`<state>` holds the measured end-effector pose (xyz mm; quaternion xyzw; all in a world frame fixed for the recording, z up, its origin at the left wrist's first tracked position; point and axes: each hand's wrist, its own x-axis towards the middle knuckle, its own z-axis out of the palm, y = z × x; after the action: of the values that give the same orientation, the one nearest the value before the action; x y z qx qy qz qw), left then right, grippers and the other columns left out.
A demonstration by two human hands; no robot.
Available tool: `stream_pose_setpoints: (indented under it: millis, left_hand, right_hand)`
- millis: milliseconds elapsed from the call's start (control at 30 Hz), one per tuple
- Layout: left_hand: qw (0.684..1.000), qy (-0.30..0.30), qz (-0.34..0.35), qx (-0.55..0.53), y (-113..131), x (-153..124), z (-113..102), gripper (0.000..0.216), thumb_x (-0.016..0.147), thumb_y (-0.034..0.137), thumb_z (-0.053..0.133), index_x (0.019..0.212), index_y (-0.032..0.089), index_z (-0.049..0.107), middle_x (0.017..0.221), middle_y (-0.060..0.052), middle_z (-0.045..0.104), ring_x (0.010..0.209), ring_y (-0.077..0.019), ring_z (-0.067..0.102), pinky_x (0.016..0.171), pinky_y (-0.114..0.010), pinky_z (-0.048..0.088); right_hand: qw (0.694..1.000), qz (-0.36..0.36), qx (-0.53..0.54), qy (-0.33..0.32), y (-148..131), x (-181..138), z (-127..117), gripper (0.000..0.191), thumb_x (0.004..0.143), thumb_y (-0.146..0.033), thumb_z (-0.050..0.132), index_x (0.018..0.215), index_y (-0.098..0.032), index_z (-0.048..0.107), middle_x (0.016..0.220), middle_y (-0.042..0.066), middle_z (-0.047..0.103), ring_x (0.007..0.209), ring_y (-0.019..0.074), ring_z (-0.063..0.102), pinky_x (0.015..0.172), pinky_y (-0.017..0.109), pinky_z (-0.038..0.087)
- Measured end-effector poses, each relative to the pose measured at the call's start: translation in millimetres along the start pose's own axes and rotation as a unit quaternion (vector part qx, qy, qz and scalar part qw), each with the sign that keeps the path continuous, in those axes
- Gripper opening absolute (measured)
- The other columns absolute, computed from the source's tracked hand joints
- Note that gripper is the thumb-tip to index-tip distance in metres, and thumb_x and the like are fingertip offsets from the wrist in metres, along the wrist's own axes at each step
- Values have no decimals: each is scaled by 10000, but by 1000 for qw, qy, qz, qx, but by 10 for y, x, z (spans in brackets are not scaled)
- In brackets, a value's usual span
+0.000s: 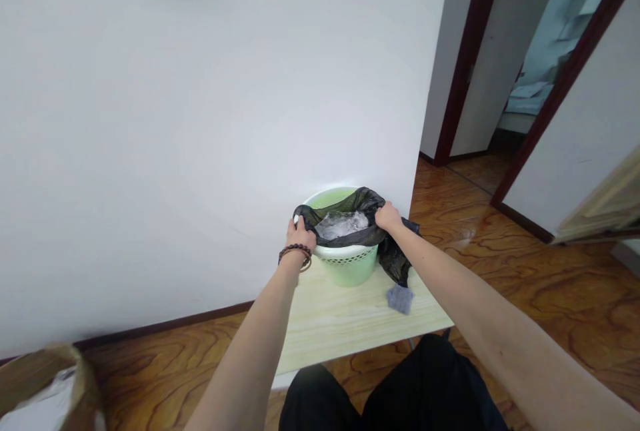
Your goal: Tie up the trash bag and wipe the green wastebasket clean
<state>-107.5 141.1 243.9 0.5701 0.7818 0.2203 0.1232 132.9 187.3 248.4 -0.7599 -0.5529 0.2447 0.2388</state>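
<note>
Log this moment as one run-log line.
left hand: grips black bag | right hand: grips bag edge | green bin: upright on pale table

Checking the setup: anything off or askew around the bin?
The black bag sits unevenly on the green bin: the far rim is bare, and the right side droops over the edge. Both the left hand and right hand grip it.

Black bag (pixel 395 254) hides bin (pixel 350 264) contents; paper bag (pixel 45 384) cut off at corner.
</note>
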Motion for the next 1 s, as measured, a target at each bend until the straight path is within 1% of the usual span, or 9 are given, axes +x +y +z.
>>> stream_pose_setpoints:
  millis: [100,167,233,300,400,500,633,767,1000]
  left_hand:
    - [999,-24,-26,24,61,2,-70,789,726,228,482,1432,129,142,1493,-126,110,1335,-295,218,1088,-369,235]
    - [998,-40,-51,29,107,10,-95,859,695,212,503,1436,107,80,1499,-126,82,1311,-309,271,1072,-374,270]
    - [996,-48,-69,34,146,33,-103,892,674,203,514,1436,114,58,1500,-128,65,1275,-323,333,1040,-399,320]
    - [994,-50,-87,42,171,67,-105,898,667,200,511,1436,134,51,1493,-137,91,1231,-338,390,995,-431,367]
    - [991,-61,-105,58,187,113,-110,898,670,208,508,1434,141,41,1453,-176,176,1171,-351,452,931,-453,414]
    - [991,-56,-100,72,185,145,-108,883,688,271,518,1430,142,58,1402,-202,248,1113,-365,496,894,-459,429]
    - [994,-18,-79,79,176,158,-78,828,725,357,487,1422,143,95,1334,-225,325,1056,-374,532,858,-489,427]
    - [996,6,-67,66,182,118,-61,738,754,346,440,1403,129,164,1280,-233,371,1012,-371,559,811,-479,441]
    - [997,34,-65,24,150,89,-49,590,809,353,358,1359,164,257,1185,-204,437,940,-338,596,766,-444,456]
  right_hand:
    - [1000,8,-18,2,-18,-8,-23,389,844,-263,417,1180,-66,435,1146,234,539,1068,304,540,869,391,434]
    - [999,11,-30,1,-41,1,-24,397,842,-269,424,1181,-64,435,1160,241,529,1067,308,539,859,398,440]
    - [999,16,-42,-3,-69,27,-18,411,836,-273,435,1190,-64,428,1173,245,520,1062,311,542,837,399,453]
    - [998,19,-54,-10,-95,67,-10,423,832,-274,441,1197,-62,423,1183,247,512,1059,313,543,822,398,461]
    - [997,18,-71,-14,-118,133,-3,412,837,-278,432,1194,-71,431,1182,239,516,1067,309,538,836,399,452]
    - [997,8,-78,-8,-120,187,-7,386,851,-288,411,1186,-98,443,1167,220,534,1071,300,536,851,403,440]
    - [997,-9,-77,-3,-117,243,-8,360,864,-318,391,1169,-142,467,1152,197,549,1054,296,546,838,413,440]
    - [996,-19,-86,11,-131,310,9,356,867,-327,379,1159,-153,486,1127,182,563,1037,300,550,824,417,442]
    - [995,-11,-92,22,-135,337,13,365,868,-348,376,1155,-158,498,1124,179,565,1024,301,554,815,431,443]
